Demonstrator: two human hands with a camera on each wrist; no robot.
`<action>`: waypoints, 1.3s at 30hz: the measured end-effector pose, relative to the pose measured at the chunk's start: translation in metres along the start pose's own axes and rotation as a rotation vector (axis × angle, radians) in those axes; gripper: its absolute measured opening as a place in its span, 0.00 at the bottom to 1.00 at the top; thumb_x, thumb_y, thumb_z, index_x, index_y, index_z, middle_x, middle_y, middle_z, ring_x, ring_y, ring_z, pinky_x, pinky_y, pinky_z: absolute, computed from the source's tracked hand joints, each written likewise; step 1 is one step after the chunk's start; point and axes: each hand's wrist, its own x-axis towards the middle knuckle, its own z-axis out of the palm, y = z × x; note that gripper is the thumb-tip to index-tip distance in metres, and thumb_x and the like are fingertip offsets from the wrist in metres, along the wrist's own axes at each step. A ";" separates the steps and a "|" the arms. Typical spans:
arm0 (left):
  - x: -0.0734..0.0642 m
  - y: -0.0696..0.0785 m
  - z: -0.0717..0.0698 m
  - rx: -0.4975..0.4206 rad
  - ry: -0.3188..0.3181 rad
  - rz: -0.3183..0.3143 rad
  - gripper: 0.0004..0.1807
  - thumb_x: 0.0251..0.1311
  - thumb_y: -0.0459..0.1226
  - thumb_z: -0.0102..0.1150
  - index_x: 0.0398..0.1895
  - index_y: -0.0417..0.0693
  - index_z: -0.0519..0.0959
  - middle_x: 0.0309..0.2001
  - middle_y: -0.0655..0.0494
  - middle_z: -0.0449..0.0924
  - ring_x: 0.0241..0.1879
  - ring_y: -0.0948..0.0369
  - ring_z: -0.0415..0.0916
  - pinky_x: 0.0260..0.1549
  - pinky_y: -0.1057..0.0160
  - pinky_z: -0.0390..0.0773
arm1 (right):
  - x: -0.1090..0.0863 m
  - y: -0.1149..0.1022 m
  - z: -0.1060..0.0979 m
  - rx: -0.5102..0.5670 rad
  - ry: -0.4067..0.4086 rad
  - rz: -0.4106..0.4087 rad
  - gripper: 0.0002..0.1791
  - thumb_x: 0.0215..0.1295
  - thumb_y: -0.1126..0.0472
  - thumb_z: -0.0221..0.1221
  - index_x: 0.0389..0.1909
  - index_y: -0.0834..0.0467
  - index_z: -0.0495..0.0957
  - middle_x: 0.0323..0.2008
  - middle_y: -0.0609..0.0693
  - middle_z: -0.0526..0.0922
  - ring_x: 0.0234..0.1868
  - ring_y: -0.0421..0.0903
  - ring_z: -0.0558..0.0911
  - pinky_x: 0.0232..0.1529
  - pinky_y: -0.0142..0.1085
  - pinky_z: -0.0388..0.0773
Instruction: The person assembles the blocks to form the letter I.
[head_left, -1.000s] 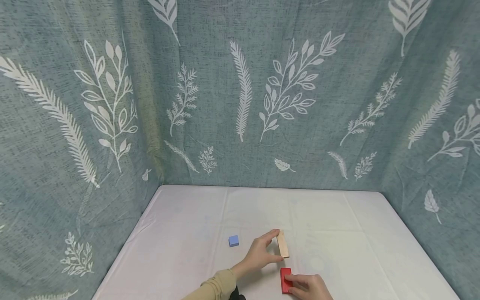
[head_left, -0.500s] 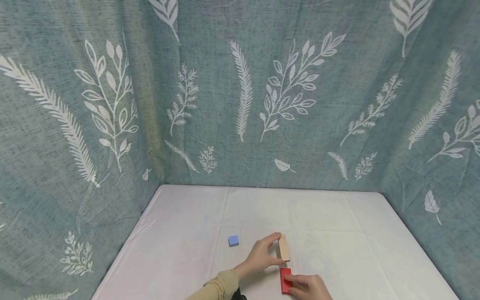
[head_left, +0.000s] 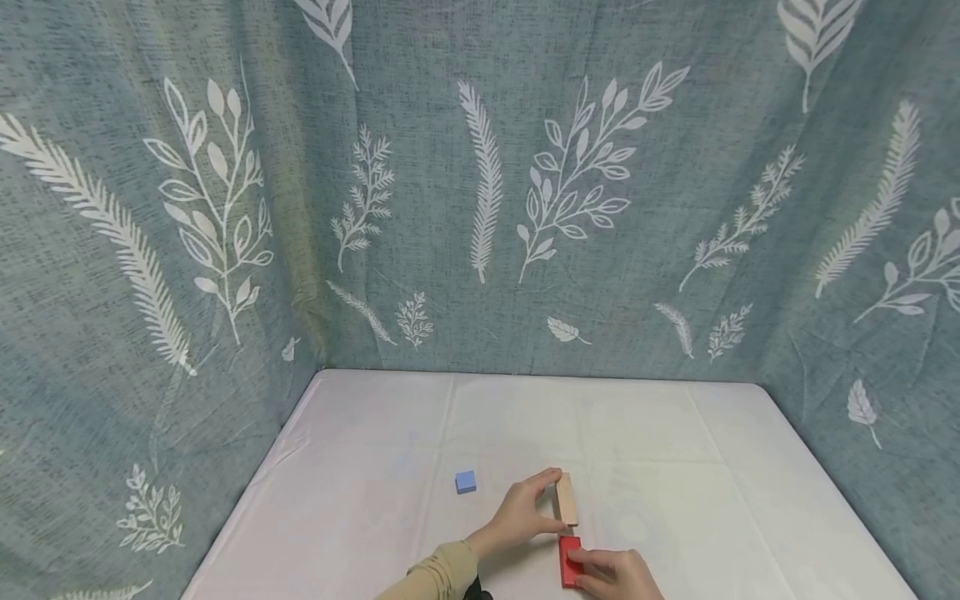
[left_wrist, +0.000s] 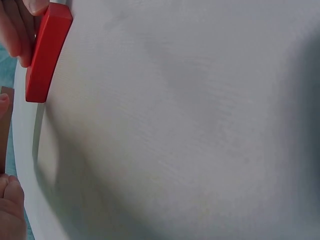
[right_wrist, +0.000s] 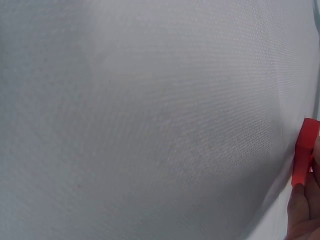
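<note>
My left hand (head_left: 517, 512) grips a plain wooden block (head_left: 567, 500) by its two ends, thumb at the near end and fingertip at the far end. Directly in front of that near end is a red block (head_left: 568, 562), with only a small gap between the two in the head view. The fingers of my right hand (head_left: 618, 573) pinch the red block from its right side. In the left wrist view the red block (left_wrist: 49, 52) stands out at the upper left, while the wooden block (left_wrist: 6, 130) shows only partly at the left edge.
A small blue block (head_left: 466, 482) sits on the white-covered table (head_left: 360, 500), left of the left hand. Behind and to both sides of the table hangs a blue-green curtain (head_left: 435, 208) with white leaf patterns.
My left hand has brought the wooden block a short way toward me, closer to the red block. The right hand and the red block have stayed almost still.
</note>
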 end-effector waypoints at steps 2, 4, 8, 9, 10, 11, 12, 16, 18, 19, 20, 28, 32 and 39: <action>0.001 -0.001 0.000 0.002 -0.007 -0.001 0.40 0.42 0.31 0.73 0.63 0.35 0.68 0.66 0.43 0.68 0.66 0.47 0.65 0.64 0.57 0.72 | 0.000 0.000 0.000 0.005 -0.002 0.007 0.22 0.57 0.56 0.65 0.48 0.66 0.81 0.45 0.60 0.85 0.46 0.40 0.84 0.45 0.39 0.85; 0.002 -0.002 0.000 0.002 -0.016 -0.006 0.40 0.42 0.31 0.73 0.63 0.35 0.68 0.66 0.43 0.68 0.66 0.47 0.65 0.64 0.57 0.72 | 0.000 0.001 0.000 0.011 -0.004 0.011 0.22 0.57 0.56 0.65 0.48 0.66 0.81 0.45 0.60 0.85 0.46 0.41 0.84 0.45 0.39 0.85; 0.003 -0.003 0.000 -0.004 -0.037 -0.014 0.41 0.43 0.31 0.73 0.64 0.34 0.67 0.66 0.43 0.67 0.66 0.48 0.64 0.65 0.57 0.71 | 0.000 0.002 -0.001 0.007 0.001 0.011 0.22 0.56 0.56 0.65 0.48 0.65 0.81 0.45 0.60 0.85 0.46 0.40 0.84 0.45 0.39 0.85; 0.003 -0.004 0.000 -0.007 -0.041 -0.017 0.41 0.43 0.31 0.73 0.64 0.34 0.67 0.66 0.43 0.67 0.67 0.48 0.64 0.65 0.57 0.71 | 0.000 0.002 -0.001 0.007 0.000 0.012 0.22 0.56 0.56 0.65 0.48 0.65 0.81 0.45 0.60 0.85 0.46 0.40 0.84 0.45 0.40 0.85; 0.003 -0.004 0.000 -0.008 -0.045 -0.017 0.41 0.43 0.31 0.73 0.64 0.34 0.67 0.66 0.43 0.67 0.67 0.48 0.64 0.65 0.57 0.71 | 0.000 0.002 -0.001 0.004 0.001 0.008 0.22 0.57 0.56 0.65 0.48 0.65 0.81 0.45 0.60 0.85 0.46 0.39 0.84 0.45 0.39 0.86; 0.003 -0.005 0.000 -0.009 -0.049 -0.017 0.41 0.43 0.31 0.73 0.64 0.34 0.66 0.67 0.43 0.67 0.67 0.48 0.64 0.65 0.57 0.71 | 0.000 0.001 -0.001 0.004 0.002 0.006 0.22 0.57 0.56 0.65 0.48 0.65 0.81 0.45 0.60 0.85 0.46 0.38 0.83 0.45 0.39 0.86; 0.004 -0.006 0.000 -0.010 -0.053 -0.019 0.41 0.43 0.31 0.73 0.64 0.34 0.66 0.67 0.43 0.67 0.67 0.48 0.64 0.65 0.57 0.70 | 0.000 0.001 -0.001 0.003 0.004 0.002 0.21 0.57 0.56 0.65 0.48 0.65 0.81 0.45 0.60 0.85 0.46 0.37 0.83 0.45 0.39 0.86; 0.005 -0.008 0.000 -0.008 -0.062 -0.028 0.41 0.43 0.32 0.73 0.64 0.35 0.67 0.66 0.43 0.67 0.67 0.48 0.64 0.65 0.58 0.71 | 0.000 0.000 -0.001 0.003 0.008 -0.013 0.21 0.57 0.56 0.65 0.48 0.65 0.81 0.45 0.60 0.85 0.46 0.35 0.82 0.44 0.38 0.86; 0.005 -0.009 0.001 -0.006 -0.067 -0.030 0.41 0.43 0.32 0.73 0.64 0.35 0.67 0.66 0.43 0.67 0.66 0.48 0.65 0.65 0.58 0.71 | 0.000 0.000 -0.002 0.010 0.002 0.002 0.21 0.57 0.56 0.65 0.48 0.65 0.81 0.46 0.60 0.85 0.46 0.37 0.82 0.44 0.39 0.86; 0.005 -0.009 0.001 -0.003 -0.069 -0.030 0.41 0.43 0.32 0.73 0.64 0.35 0.67 0.66 0.43 0.67 0.66 0.48 0.65 0.65 0.58 0.71 | -0.001 0.000 -0.002 0.013 -0.002 0.011 0.21 0.57 0.56 0.65 0.49 0.65 0.81 0.46 0.60 0.85 0.47 0.39 0.83 0.45 0.39 0.86; 0.005 -0.009 0.001 0.000 -0.071 -0.029 0.41 0.43 0.32 0.73 0.64 0.35 0.67 0.66 0.43 0.67 0.66 0.48 0.65 0.65 0.58 0.71 | -0.001 -0.001 -0.002 0.016 -0.006 0.024 0.22 0.57 0.56 0.65 0.49 0.65 0.81 0.46 0.60 0.85 0.47 0.40 0.83 0.45 0.40 0.86; 0.005 -0.007 0.000 0.018 -0.076 -0.023 0.41 0.42 0.32 0.74 0.63 0.35 0.68 0.65 0.43 0.69 0.66 0.48 0.66 0.65 0.59 0.71 | -0.001 0.000 -0.002 0.014 -0.006 0.039 0.22 0.57 0.56 0.65 0.49 0.65 0.80 0.46 0.60 0.84 0.48 0.50 0.84 0.46 0.41 0.85; 0.004 -0.005 -0.001 0.038 -0.082 -0.018 0.40 0.42 0.32 0.74 0.62 0.35 0.69 0.65 0.43 0.69 0.65 0.48 0.66 0.65 0.59 0.71 | -0.001 -0.001 -0.001 0.001 -0.003 0.031 0.22 0.57 0.56 0.65 0.49 0.65 0.80 0.46 0.60 0.84 0.48 0.49 0.84 0.46 0.41 0.85; 0.007 -0.005 -0.001 0.070 -0.107 -0.024 0.39 0.42 0.33 0.74 0.61 0.35 0.70 0.64 0.44 0.71 0.65 0.49 0.68 0.65 0.60 0.71 | -0.001 -0.003 -0.002 -0.008 -0.004 0.032 0.22 0.57 0.56 0.65 0.49 0.66 0.80 0.46 0.61 0.85 0.47 0.49 0.84 0.45 0.41 0.85</action>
